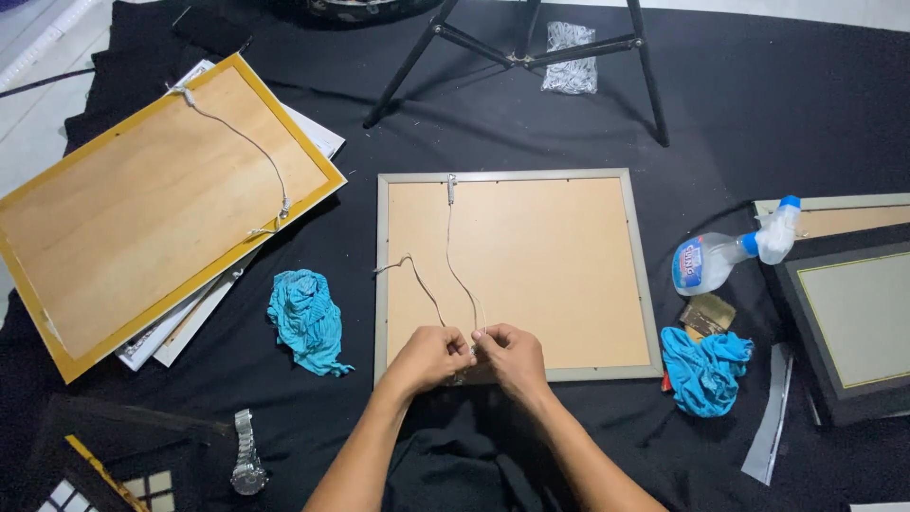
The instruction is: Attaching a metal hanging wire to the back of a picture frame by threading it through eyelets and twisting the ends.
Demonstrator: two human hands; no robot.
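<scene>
Both hands meet at the near edge of a square, grey-rimmed picture frame with tan backing board [531,275] lying face down on black cloth [758,114]. The left hand [431,356] and right hand [510,353] each have the grip pressed together, pinching a thin white hanging cord [449,265] that runs to 12 o'clock — up to the frame's far rim. At 3 o'clock lies a clear plastic spray bottle [725,254] on its side; at 9 o'clock, a crumpled teal rag [305,320].
</scene>
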